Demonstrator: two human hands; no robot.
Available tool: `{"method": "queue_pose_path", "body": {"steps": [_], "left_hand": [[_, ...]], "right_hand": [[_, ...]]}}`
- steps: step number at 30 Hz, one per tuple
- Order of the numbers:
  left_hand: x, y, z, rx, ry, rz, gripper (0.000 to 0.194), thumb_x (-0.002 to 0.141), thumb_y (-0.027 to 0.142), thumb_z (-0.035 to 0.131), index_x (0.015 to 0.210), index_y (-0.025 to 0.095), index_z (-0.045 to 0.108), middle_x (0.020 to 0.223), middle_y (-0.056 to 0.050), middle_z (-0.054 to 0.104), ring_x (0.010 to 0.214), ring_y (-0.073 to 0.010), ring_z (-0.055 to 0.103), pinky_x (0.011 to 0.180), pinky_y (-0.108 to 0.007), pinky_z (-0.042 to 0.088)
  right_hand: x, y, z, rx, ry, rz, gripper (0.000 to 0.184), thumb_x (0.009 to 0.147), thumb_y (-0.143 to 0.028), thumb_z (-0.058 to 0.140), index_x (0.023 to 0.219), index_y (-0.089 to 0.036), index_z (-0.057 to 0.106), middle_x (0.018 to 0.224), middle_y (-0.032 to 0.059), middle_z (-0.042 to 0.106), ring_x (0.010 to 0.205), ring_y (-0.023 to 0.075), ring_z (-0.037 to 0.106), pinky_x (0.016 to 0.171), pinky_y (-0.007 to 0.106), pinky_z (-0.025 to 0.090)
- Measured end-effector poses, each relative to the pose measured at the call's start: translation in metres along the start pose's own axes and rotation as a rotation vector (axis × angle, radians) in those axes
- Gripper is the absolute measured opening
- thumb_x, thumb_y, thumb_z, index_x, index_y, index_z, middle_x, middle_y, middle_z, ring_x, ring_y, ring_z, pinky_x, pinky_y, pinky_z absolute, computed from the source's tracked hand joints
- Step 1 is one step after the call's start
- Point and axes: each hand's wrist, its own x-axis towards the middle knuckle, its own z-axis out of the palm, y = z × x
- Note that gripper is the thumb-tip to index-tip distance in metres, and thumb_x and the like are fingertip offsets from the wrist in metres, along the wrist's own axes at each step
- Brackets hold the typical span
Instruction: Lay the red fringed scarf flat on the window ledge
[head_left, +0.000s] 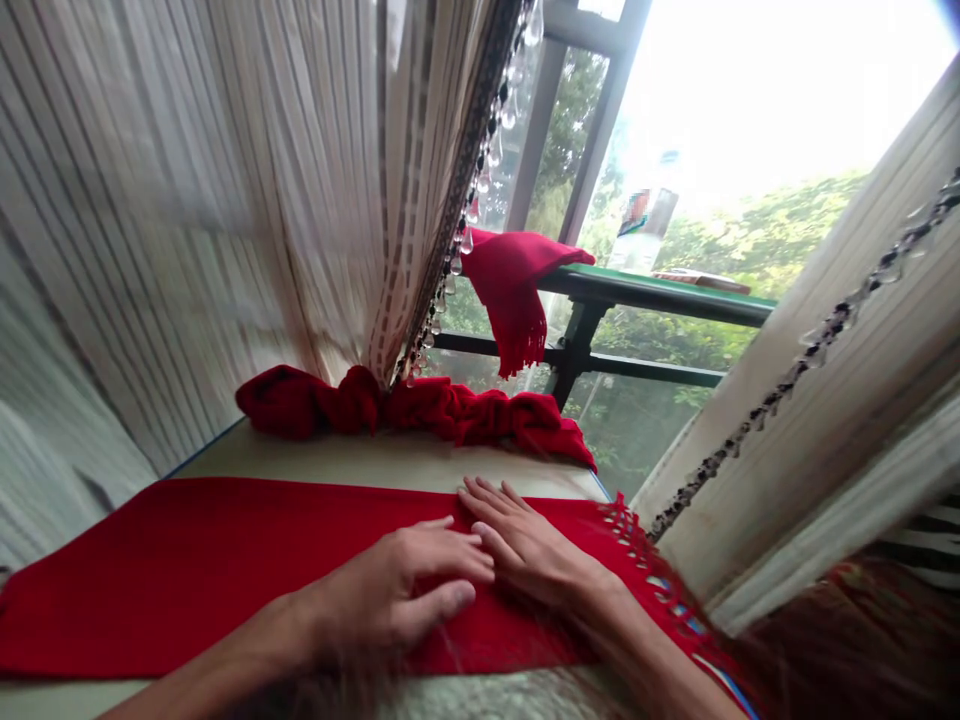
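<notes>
A red scarf [225,570] with a knotted fringe along its right end lies spread flat across the table in front of me. My right hand [517,535] rests palm down on it, fingers stretched toward the far edge. Just left of that, my left hand [420,580] is over the cloth with its fingers apart, the fingertips close to my right hand. Whether the left palm touches the scarf I cannot tell. Neither hand has anything in its grasp.
Bunched red cloth [450,410] lies along the table's [360,462] far edge. Another fringed red scarf [510,290] hangs over the dark green railing [645,300] by the window. Striped curtains [210,200] with bead trim frame both sides. A flat object [701,281] sits on the railing.
</notes>
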Motion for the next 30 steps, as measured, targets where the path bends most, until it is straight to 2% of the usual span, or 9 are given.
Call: {"method": "queue_pose_path", "body": {"steps": [2, 4, 9, 12, 17, 21, 25, 27, 30], "left_hand": [[0.001, -0.011, -0.002, 0.108, 0.074, -0.079, 0.033, 0.106, 0.031, 0.057, 0.133, 0.026, 0.075, 0.146, -0.005, 0.071, 0.145, -0.0248, 0.057, 0.131, -0.044, 0.033], [0.002, -0.019, -0.004, 0.211, 0.053, -0.188, 0.040, 0.105, 0.032, 0.058, 0.143, 0.026, 0.069, 0.159, -0.006, 0.060, 0.155, -0.0279, 0.044, 0.133, -0.051, 0.026], [0.000, -0.026, -0.006, 0.343, -0.123, -0.405, 0.071, 0.109, 0.055, 0.048, 0.170, 0.026, 0.029, 0.178, -0.004, 0.024, 0.167, -0.0312, 0.013, 0.134, -0.062, 0.011], [0.001, -0.025, -0.004, 0.383, -0.196, -0.441, 0.075, 0.107, 0.064, 0.045, 0.171, 0.028, 0.027, 0.178, -0.003, 0.022, 0.167, -0.0316, 0.011, 0.134, -0.063, 0.007], [0.006, -0.021, -0.005, 0.406, -0.198, -0.472, 0.078, 0.105, 0.063, 0.048, 0.171, 0.026, 0.026, 0.177, -0.004, 0.021, 0.166, -0.0312, 0.014, 0.134, -0.062, 0.008], [0.006, -0.026, -0.005, 0.382, -0.165, -0.447, 0.078, 0.105, 0.066, 0.046, 0.169, 0.025, 0.030, 0.176, -0.005, 0.024, 0.166, -0.0319, 0.016, 0.134, -0.063, 0.008], [0.004, -0.043, 0.001, 0.380, -0.129, -0.421, 0.079, 0.103, 0.070, 0.046, 0.168, 0.025, 0.035, 0.175, -0.006, 0.028, 0.165, -0.0336, 0.019, 0.134, -0.065, 0.009], [0.003, -0.053, 0.005, 0.396, -0.105, -0.409, 0.079, 0.102, 0.071, 0.049, 0.167, 0.029, 0.035, 0.175, -0.004, 0.027, 0.165, -0.0345, 0.018, 0.133, -0.065, 0.008], [0.003, -0.061, 0.007, 0.391, -0.073, -0.382, 0.079, 0.100, 0.072, 0.051, 0.167, 0.033, 0.036, 0.175, -0.003, 0.027, 0.165, -0.0351, 0.017, 0.133, -0.065, 0.007]], "right_hand": [[0.001, 0.002, 0.002, -0.024, 0.000, 0.005, 0.066, 0.111, -0.054, 0.023, 0.167, -0.019, 0.030, 0.178, 0.0107, 0.027, 0.167, 0.0239, 0.019, 0.138, 0.057, 0.013], [0.002, 0.002, 0.003, -0.042, 0.000, 0.016, 0.067, 0.111, -0.053, 0.025, 0.168, -0.019, 0.027, 0.178, 0.0112, 0.026, 0.167, 0.0242, 0.018, 0.138, 0.057, 0.013], [0.002, 0.003, 0.003, -0.065, 0.000, 0.029, 0.068, 0.110, -0.055, 0.028, 0.168, -0.020, 0.028, 0.179, 0.0112, 0.023, 0.168, 0.0244, 0.016, 0.138, 0.057, 0.013], [0.002, 0.002, 0.003, -0.080, 0.002, 0.042, 0.068, 0.110, -0.056, 0.029, 0.167, -0.019, 0.030, 0.178, 0.0120, 0.024, 0.167, 0.0253, 0.017, 0.138, 0.058, 0.013], [0.001, -0.006, -0.003, -0.121, 0.001, 0.049, 0.068, 0.110, -0.051, 0.029, 0.167, -0.015, 0.029, 0.177, 0.0141, 0.027, 0.167, 0.0257, 0.019, 0.138, 0.056, 0.013], [-0.002, -0.027, -0.003, -0.158, 0.053, 0.169, 0.072, 0.109, -0.054, 0.033, 0.166, -0.010, 0.030, 0.177, 0.0188, 0.025, 0.167, 0.0309, 0.018, 0.137, 0.063, 0.010], [-0.013, -0.042, 0.011, -0.094, 0.145, 0.275, 0.071, 0.107, -0.057, 0.035, 0.167, -0.019, 0.033, 0.178, 0.0139, 0.024, 0.167, 0.0314, 0.016, 0.136, 0.065, 0.013], [-0.022, -0.036, 0.015, -0.073, 0.161, 0.315, 0.069, 0.106, -0.060, 0.036, 0.165, -0.025, 0.036, 0.178, 0.0103, 0.028, 0.167, 0.0308, 0.019, 0.136, 0.064, 0.014], [-0.044, -0.008, 0.012, -0.127, 0.198, 0.458, 0.070, 0.106, -0.060, 0.033, 0.166, -0.023, 0.035, 0.178, 0.0096, 0.028, 0.167, 0.0277, 0.021, 0.137, 0.059, 0.014]]}}
